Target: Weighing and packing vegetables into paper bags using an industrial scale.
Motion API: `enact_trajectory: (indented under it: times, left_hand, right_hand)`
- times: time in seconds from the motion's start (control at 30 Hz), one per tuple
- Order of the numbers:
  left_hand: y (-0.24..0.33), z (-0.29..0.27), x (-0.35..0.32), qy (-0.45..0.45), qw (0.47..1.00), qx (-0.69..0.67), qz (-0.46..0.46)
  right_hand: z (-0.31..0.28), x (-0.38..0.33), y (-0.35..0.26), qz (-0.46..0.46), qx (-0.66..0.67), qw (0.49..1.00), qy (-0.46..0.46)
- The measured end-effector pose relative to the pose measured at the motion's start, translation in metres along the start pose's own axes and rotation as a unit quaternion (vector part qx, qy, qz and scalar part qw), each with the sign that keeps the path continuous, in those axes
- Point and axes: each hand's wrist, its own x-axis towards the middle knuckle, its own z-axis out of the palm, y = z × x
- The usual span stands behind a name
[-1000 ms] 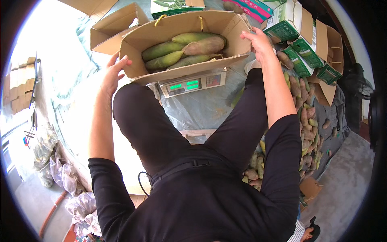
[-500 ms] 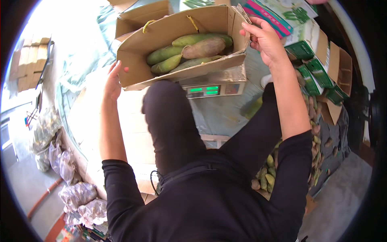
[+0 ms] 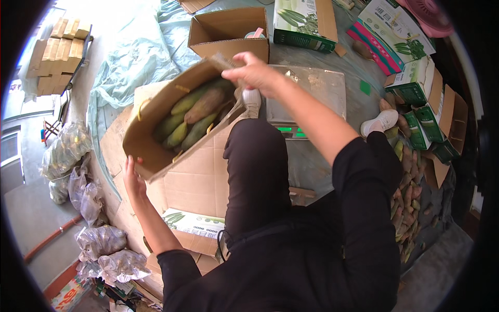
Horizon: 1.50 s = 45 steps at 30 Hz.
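An uncapped cardboard box (image 3: 139,136) with yellow rope handles hangs tilted between my hands, left of centre. Inside lie several plump green roots (image 3: 176,136) that look like radishes, one of them brownish (image 3: 206,105). My left hand (image 3: 135,182) is closed on the near left corner, its thumb over the rim. At the far right corner my right hand (image 3: 255,75) grips the raised edge; part of its fingers is hidden. Right of the box, beyond my knee, stands a weighing scale (image 3: 309,99) with a bare metal plate and a green-lit display (image 3: 289,130).
Behind stand an open brown carton (image 3: 228,37) and a green-white carton (image 3: 304,28). Several green cartons (image 3: 418,125) lean at the right above a heap of roots (image 3: 408,203). Flattened cardboard (image 3: 195,184) lies under the held box. Filled plastic bags (image 3: 101,244) line the left.
The box of radishes has moved left and toward me, off the scale, and is now tilted. Both hands have travelled with it, baring the scale's plate.
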Motion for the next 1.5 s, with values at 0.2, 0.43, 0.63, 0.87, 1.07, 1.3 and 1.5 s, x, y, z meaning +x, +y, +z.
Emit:
enact_trajectory:
  times: [0.2, 0.43, 0.63, 0.87, 1.07, 1.3, 1.5]
  left_hand:
    - [-0.069, -0.067, -0.016, 0.132, 0.987, 0.032, -0.086]
    - [-0.119, -0.109, -0.017, 0.206, 0.962, -0.033, -0.176]
    - [-0.150, -0.145, -0.033, 0.266, 0.951, 0.033, -0.152]
    - [-0.166, -0.157, -0.107, 0.329, 0.900, 0.057, -0.281]
    - [-0.167, -0.231, -0.127, 0.339, 0.881, -0.013, -0.329]
    - [-0.139, -0.297, -0.064, 0.359, 0.906, 0.130, -0.181]
    - [-0.103, -0.248, -0.001, 0.319, 0.856, 0.406, -0.035]
  right_hand:
    - [0.042, 0.029, 0.051, 0.120, -0.110, 0.972, -0.171]
    - [-0.006, 0.022, 0.059, 0.005, -0.148, 0.987, -0.066]
    - [-0.099, -0.034, 0.076, 0.095, -0.063, 0.991, 0.077]
    - [-0.150, -0.089, 0.123, 0.156, -0.040, 0.974, 0.161]
    - [-0.154, -0.119, 0.146, 0.196, -0.058, 0.961, 0.186]
    - [-0.149, -0.135, 0.160, 0.203, -0.033, 0.960, 0.190]
    - [-0.148, -0.139, 0.166, 0.193, -0.044, 0.958, 0.208]
